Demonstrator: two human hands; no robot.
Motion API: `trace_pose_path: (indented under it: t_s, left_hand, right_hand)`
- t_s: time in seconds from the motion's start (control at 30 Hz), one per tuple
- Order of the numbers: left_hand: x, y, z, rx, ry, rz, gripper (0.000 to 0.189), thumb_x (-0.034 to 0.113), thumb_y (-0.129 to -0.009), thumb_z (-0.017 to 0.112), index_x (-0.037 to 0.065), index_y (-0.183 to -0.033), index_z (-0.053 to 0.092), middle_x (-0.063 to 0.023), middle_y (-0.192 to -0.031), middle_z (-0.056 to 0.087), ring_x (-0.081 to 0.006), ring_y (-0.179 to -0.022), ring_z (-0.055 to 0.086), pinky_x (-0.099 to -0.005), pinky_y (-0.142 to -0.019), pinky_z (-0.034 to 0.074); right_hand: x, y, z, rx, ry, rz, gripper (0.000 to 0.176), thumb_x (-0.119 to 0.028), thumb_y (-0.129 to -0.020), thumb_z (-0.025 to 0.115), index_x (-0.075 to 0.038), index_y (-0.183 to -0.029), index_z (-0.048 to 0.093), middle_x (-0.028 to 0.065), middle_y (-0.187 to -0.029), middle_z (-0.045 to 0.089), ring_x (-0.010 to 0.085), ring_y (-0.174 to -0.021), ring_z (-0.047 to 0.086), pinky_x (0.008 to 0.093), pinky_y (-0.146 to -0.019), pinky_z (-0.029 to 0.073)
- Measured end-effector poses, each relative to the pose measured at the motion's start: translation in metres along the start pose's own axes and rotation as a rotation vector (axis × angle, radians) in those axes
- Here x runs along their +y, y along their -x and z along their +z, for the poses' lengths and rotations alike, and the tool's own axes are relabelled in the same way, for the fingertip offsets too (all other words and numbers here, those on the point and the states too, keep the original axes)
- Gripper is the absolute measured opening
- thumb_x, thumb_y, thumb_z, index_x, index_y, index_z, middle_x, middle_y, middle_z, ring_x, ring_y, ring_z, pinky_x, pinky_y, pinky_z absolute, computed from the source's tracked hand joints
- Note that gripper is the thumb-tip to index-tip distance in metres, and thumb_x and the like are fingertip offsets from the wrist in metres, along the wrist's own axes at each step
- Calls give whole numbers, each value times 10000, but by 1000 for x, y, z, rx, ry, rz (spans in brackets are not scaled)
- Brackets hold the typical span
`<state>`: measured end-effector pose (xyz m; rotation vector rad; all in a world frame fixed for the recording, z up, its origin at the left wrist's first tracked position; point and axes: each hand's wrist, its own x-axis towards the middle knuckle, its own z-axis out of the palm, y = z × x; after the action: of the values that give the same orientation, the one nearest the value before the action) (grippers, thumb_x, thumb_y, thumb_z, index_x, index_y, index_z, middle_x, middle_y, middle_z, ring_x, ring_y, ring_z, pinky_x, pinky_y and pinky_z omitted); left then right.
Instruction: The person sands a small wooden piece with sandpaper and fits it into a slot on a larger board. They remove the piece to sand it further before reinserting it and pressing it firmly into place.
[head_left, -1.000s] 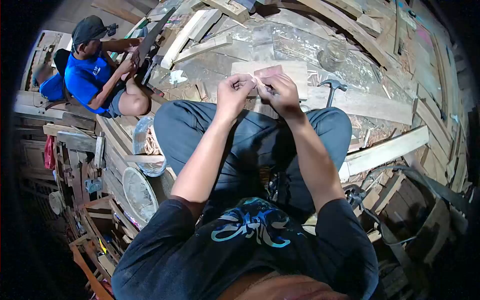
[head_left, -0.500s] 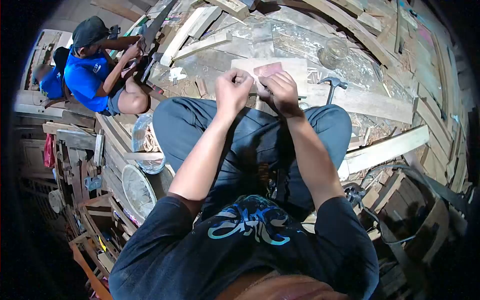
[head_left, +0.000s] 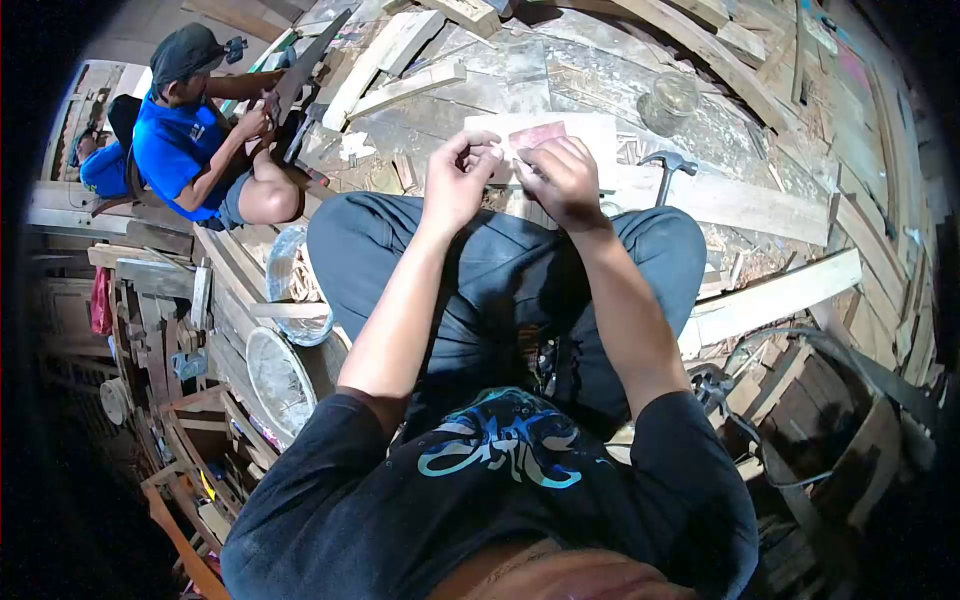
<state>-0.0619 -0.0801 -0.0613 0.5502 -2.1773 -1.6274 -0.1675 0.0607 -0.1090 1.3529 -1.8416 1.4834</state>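
Observation:
My left hand (head_left: 461,180) is over my lap, its fingers curled and its thumb and fingertips close together; anything between them is too small to name. Close by on the right, my right hand (head_left: 563,182) has its fingers bent into a pinch, and the fingertips are partly hidden. Just beyond both hands, a reddish sheet that looks like sandpaper (head_left: 538,134) lies on a pale wooden board (head_left: 592,128). A claw hammer (head_left: 666,173) rests to the right of my right hand, its head pointing away from me.
A person in a blue shirt (head_left: 172,150) sits at the left holding a handsaw (head_left: 310,65). A clear jar (head_left: 673,98) stands on the floor ahead. Beside my left knee are a basin of wood shavings (head_left: 302,275) and a bucket (head_left: 278,378). Planks (head_left: 770,305) lie at the right.
My left fingers have loosened and shifted slightly, and my right hand has moved a little left. The sheet and hammer stay in place. The other person's head and hands have moved slightly.

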Motion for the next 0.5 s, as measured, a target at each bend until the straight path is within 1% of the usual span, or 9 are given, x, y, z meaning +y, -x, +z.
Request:
trace_pose_path:
  t_s: [0.1,0.17,0.3,0.4,0.5]
  left_hand:
    - [3,-1,-1,42,-2,-34,166,47,-913,675,-10,-1069,664,-23,-883,677,-63,-751,588,-218,-689,479]
    - [9,-1,1,51,70,-76,156,59,-922,668,-18,-1057,668,-39,-893,691,-74,-753,595,-232,-693,488]
    - [9,1,-1,76,187,-143,149,66,-933,649,-22,-1051,669,-55,-887,696,-95,-747,596,-240,-710,488]
    - [8,1,1,153,267,-202,152,85,-950,627,-29,-1044,664,-61,-886,692,-100,-741,586,-238,-700,478]
    - [7,1,-1,164,309,-252,159,101,-957,623,-25,-1044,664,-59,-889,691,-102,-731,585,-239,-691,474]
  right_hand:
    - [1,-2,1,35,-63,34,127,-82,-743,716,-36,-854,675,108,-866,680,278,-850,662,382,-813,508]
    - [1,-3,1,54,-93,48,120,-82,-744,719,-35,-845,673,111,-867,681,283,-848,661,385,-816,509]
    - [3,0,4,58,-85,40,129,-100,-752,728,-33,-853,684,111,-866,678,287,-858,658,385,-806,508]
    - [4,1,4,43,-97,42,156,-54,-743,735,-19,-886,683,116,-876,685,308,-832,648,390,-777,495]
    - [1,-2,-1,47,-94,53,141,-101,-749,726,-36,-869,691,113,-874,676,291,-857,655,387,-789,504]
